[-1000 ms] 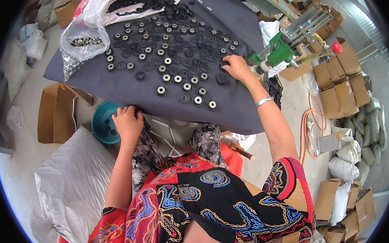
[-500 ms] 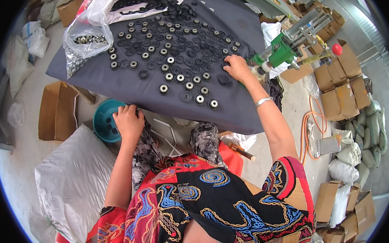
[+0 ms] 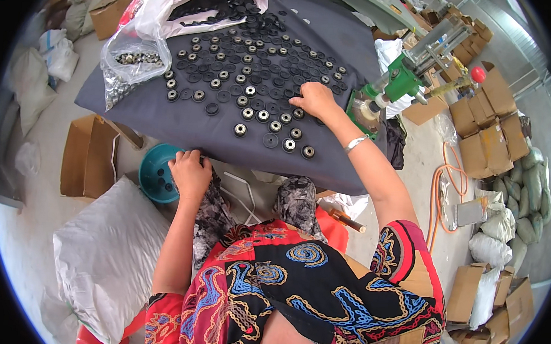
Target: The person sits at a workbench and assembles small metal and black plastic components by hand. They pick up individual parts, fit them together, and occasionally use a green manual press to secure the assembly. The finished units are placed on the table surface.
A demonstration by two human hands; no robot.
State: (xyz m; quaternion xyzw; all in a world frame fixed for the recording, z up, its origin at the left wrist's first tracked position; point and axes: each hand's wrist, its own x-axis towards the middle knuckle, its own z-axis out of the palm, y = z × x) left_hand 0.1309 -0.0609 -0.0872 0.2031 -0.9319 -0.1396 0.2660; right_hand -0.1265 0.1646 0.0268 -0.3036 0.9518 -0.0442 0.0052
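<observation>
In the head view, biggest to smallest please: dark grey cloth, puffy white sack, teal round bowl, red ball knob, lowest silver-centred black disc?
Grey cloth
White sack
Teal bowl
Red knob and black disc look about alike: no ranking.

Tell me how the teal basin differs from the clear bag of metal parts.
The teal basin is opaque and round, while the clear bag is see-through and irregular in outline.
The basin sits below the tabletop, beside the left hand; the bag is on the tabletop, away from both hands.
The basin shows a few dark pieces, while the bag holds many shiny metal parts.
Both contain small parts.
</observation>
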